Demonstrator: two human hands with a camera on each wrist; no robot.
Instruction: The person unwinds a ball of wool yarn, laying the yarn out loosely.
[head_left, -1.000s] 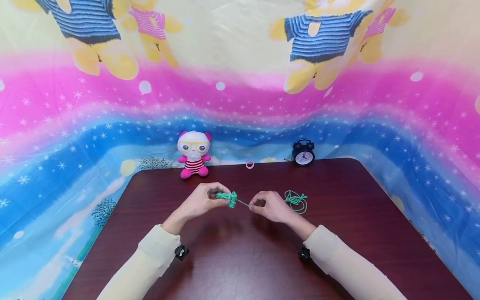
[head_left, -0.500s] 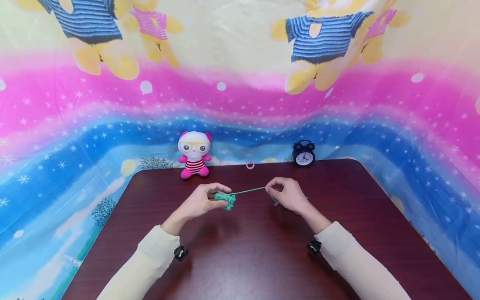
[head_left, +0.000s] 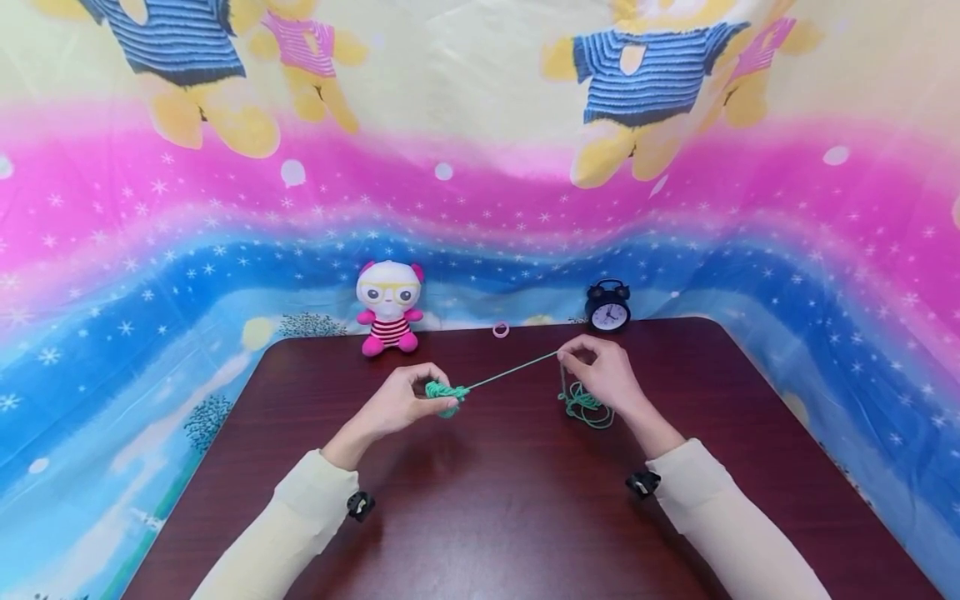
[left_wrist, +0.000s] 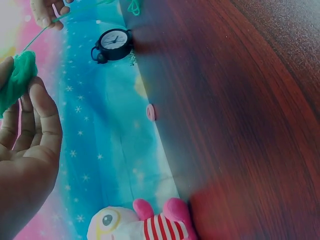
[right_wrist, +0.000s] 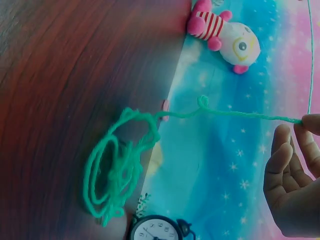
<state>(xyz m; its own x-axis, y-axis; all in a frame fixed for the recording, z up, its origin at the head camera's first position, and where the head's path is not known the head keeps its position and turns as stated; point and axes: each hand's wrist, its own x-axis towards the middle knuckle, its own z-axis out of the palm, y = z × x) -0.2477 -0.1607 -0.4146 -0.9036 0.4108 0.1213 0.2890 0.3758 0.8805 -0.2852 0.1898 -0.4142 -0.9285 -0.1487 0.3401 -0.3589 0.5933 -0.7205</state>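
Observation:
My left hand [head_left: 401,404] grips a small bundle of green yarn [head_left: 447,393] between thumb and fingers, raised over the table. From the bundle a strand [head_left: 513,370] runs taut, up and to the right. At its other end my right hand [head_left: 602,369] pinches the strand between thumb and forefinger. Below those fingertips the yarn hangs down to a loose tangle of green yarn [right_wrist: 117,170] on the table. In the left wrist view the wound yarn [left_wrist: 21,77] sits between the thumb and the fingers [left_wrist: 46,107].
A panda plush [head_left: 388,308] in a striped outfit sits at the table's back edge. Further right are a small pink ring [head_left: 501,331] and a black alarm clock [head_left: 608,307]. Printed fabric [head_left: 487,208] hangs behind the dark wooden table [head_left: 480,517].
My right hand has moved right and away from me, drawing the strand longer and tight. The left hand stays nearly in place, the bundle turned within its fingers.

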